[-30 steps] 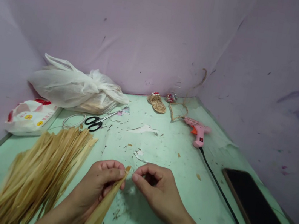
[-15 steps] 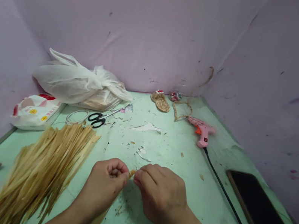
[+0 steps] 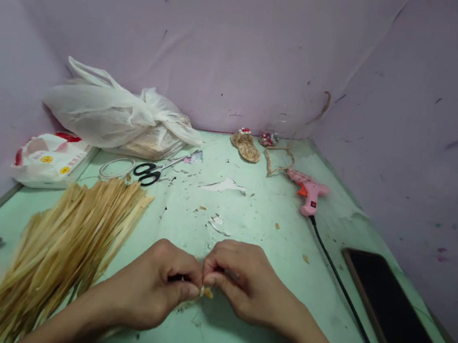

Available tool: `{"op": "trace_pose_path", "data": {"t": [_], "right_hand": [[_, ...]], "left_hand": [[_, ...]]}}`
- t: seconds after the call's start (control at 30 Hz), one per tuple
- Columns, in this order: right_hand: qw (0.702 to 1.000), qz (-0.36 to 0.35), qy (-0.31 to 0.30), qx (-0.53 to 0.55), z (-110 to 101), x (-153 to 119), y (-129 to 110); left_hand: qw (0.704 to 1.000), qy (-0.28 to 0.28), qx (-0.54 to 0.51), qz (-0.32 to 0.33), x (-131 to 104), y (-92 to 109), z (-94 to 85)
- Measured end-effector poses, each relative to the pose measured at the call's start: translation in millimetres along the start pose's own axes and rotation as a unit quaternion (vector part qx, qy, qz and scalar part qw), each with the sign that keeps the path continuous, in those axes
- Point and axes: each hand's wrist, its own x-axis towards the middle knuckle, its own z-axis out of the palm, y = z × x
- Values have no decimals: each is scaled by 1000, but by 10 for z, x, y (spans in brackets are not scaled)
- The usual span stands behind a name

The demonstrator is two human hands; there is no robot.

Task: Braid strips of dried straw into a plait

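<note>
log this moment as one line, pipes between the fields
left hand: pinching dried strip | right hand: pinched beside it, contents hidden | left side: fibre bundle, scissors | right side: pink glue gun, phone

Beyond the left hand (image 3: 161, 286) and right hand (image 3: 248, 283) I see a lane where a hand could run forward over the table (image 3: 257, 214), crossing little but flat paper scraps (image 3: 226, 186). Leftward, the heap of dry strips (image 3: 78, 234) blocks the way, with scissors (image 3: 159, 168) and a bulging plastic bag (image 3: 119, 118) behind. Rightward, the glue gun (image 3: 311, 191), its cord (image 3: 317, 237) and the phone (image 3: 397, 322) narrow the passage; the back wall (image 3: 234, 37) closes it.
</note>
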Motion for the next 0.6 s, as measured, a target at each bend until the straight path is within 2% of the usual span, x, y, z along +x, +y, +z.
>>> {"op": "trace_pose_path", "data": {"t": [0.07, 0.1, 0.2, 0.27, 0.33, 0.4, 0.5, 0.6], "right_hand": [[994, 37, 3, 104, 8, 13, -20], [987, 59, 13, 152, 27, 21, -31], [954, 124, 61, 267, 131, 50, -63], [923, 168, 91, 334, 210, 71, -82], [885, 222, 110, 395, 269, 92, -98], [852, 274, 128, 426, 298, 108, -111], [837, 315, 171, 413, 309, 121, -116], [826, 331, 173, 423, 329, 120, -92]], "left_hand": [[999, 4, -50, -3, 9, 21, -5], [997, 27, -79, -4, 16, 31, 1], [980, 142, -140, -11, 39, 50, 40], [969, 207, -130, -26, 48, 49, 76], [964, 255, -67, -26, 44, 26, 118], [956, 292, 18, 10, 31, -26, 164], [937, 310, 133, 88, 10, -143, 228], [918, 295, 230, 132, 1, -246, 259]]}}
